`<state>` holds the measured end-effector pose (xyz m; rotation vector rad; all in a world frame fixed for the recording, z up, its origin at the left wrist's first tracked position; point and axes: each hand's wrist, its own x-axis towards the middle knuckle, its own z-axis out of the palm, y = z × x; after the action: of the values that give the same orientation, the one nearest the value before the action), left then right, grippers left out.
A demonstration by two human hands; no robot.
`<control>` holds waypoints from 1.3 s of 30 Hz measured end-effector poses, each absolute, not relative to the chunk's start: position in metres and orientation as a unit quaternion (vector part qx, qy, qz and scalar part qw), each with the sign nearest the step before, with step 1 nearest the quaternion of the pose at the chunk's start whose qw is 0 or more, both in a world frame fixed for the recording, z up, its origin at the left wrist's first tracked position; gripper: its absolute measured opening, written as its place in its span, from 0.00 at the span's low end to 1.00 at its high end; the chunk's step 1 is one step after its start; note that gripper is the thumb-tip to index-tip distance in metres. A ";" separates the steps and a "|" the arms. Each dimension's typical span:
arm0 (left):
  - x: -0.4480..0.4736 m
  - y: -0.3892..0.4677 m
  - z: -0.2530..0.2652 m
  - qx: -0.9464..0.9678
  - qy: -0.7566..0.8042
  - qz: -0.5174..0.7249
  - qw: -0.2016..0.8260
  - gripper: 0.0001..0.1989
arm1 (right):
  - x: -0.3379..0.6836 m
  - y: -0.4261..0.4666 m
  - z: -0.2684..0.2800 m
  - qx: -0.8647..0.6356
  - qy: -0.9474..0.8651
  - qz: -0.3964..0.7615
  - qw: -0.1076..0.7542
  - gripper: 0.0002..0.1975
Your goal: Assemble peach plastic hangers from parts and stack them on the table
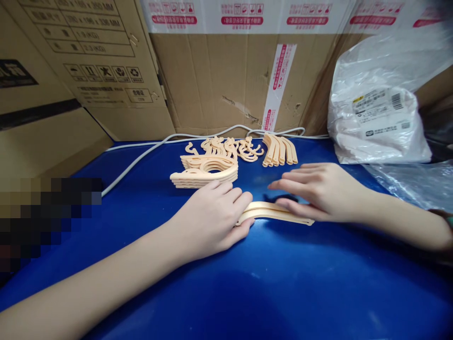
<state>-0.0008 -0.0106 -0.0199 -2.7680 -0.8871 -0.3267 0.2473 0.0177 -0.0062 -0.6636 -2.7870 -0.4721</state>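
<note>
A beige curved plastic hanger arm (272, 211) lies across the blue surface in front of me, with a lengthwise groove showing. My left hand (215, 215) has its thumb and fingers closed around its left end. Over the right part hovers my right hand (318, 191), fingers stretched out and its thumb at or just above the piece; whether it touches I cannot tell. Just beyond my left fingers sits a stack of beige hanger bodies (205, 177). Farther back are a pile of hanger hooks (249, 150) and a row of more curved arms (279, 150).
Cardboard boxes (219, 80) stand along the back and a big carton (116, 104) at the left. A white cable (141, 156) runs along the rear of the blue tabletop (247, 293). At the right stands a white plastic bag (378, 108), with clear plastic film (417, 182) before it.
</note>
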 end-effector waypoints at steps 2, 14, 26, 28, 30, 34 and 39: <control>-0.001 -0.011 -0.020 -0.941 -0.304 -0.108 0.106 0.14 | 0.245 0.028 -0.001 -0.257 -0.939 -0.191 0.123 0.18; 0.000 -0.012 -0.020 -0.939 -0.306 -0.112 0.106 0.12 | 0.203 0.095 0.001 -0.351 -0.906 -0.202 0.125 0.20; -0.001 -0.012 -0.019 -0.941 -0.314 -0.098 0.074 0.13 | 0.192 0.105 -0.017 -0.364 -0.906 -0.204 0.076 0.16; -0.001 -0.011 -0.019 -0.942 -0.314 -0.097 0.074 0.13 | 0.190 0.105 -0.016 -0.366 -0.904 -0.202 0.084 0.15; -0.001 -0.011 -0.018 -0.941 -0.315 -0.096 0.075 0.13 | 0.189 0.104 -0.015 -0.369 -0.902 -0.201 0.093 0.14; -0.001 -0.012 -0.018 -0.941 -0.317 -0.092 0.074 0.13 | 0.187 0.104 -0.014 -0.377 -0.899 -0.196 0.108 0.14; 0.000 -0.013 -0.018 -0.942 -0.315 -0.090 0.075 0.14 | 0.189 0.105 -0.015 -0.377 -0.900 -0.182 0.120 0.13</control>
<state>0.0002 -0.0127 -0.0180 -2.8261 -0.9447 -0.2709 0.1893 0.1052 -0.0153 -1.1025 -2.6309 -0.5308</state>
